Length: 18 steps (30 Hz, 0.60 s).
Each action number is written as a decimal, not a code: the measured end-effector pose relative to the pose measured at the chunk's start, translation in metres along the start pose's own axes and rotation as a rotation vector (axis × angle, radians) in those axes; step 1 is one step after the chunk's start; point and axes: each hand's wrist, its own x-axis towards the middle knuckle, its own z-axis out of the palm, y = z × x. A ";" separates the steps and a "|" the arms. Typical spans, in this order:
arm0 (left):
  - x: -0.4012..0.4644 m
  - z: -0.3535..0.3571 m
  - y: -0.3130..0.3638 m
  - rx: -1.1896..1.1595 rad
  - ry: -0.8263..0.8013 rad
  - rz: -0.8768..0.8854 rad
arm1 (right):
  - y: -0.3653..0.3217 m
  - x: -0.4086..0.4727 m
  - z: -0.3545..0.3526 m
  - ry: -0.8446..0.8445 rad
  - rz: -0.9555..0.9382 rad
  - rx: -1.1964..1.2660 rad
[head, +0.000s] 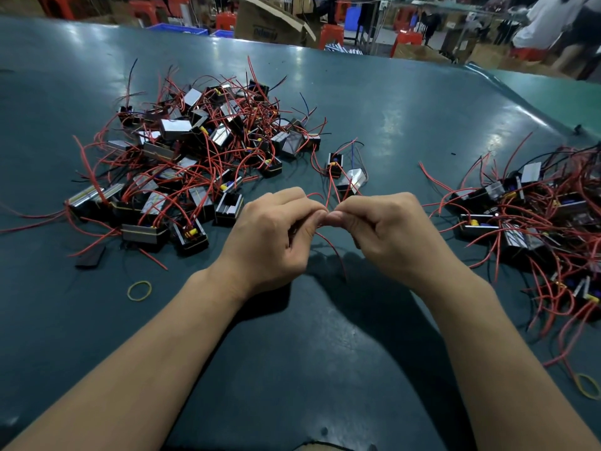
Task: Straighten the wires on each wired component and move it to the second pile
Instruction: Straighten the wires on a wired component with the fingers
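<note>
A big pile of black and silver wired components (195,151) with tangled red wires lies on the green table at the left. A second pile (533,216) lies at the right edge. In the middle, my left hand (270,236) and my right hand (387,229) meet fingertip to fingertip and pinch a thin red wire (328,242). Its free end hangs down toward me. Other red wires run from my fingers up to a small component (349,180) that rests on the table just beyond my hands, beside another one (335,162).
The green table (292,369) stretches toward me between the two piles. A yellow rubber band (140,290) lies near my left wrist, another (588,385) at the right edge. A flat black piece (91,257) sits by the left pile. Boxes, crates and people fill the background.
</note>
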 end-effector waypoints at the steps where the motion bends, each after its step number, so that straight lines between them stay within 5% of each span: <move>1: 0.000 -0.001 0.000 -0.004 0.001 0.006 | -0.002 -0.001 0.000 -0.012 0.017 0.038; 4: 0.001 -0.003 0.000 -0.008 0.052 0.019 | -0.018 0.002 0.006 -0.017 0.298 0.455; 8: 0.002 0.001 0.002 0.046 0.081 0.057 | -0.028 0.013 0.007 -0.143 1.030 1.527; 11: 0.001 0.007 0.002 0.160 0.073 0.112 | -0.026 0.015 0.005 -0.124 1.231 2.061; 13: 0.002 0.012 0.004 0.148 0.084 0.110 | -0.027 0.016 0.004 -0.040 1.235 2.028; 18: 0.006 0.007 0.002 -0.046 0.269 -0.080 | -0.029 0.017 -0.010 -0.049 1.055 1.426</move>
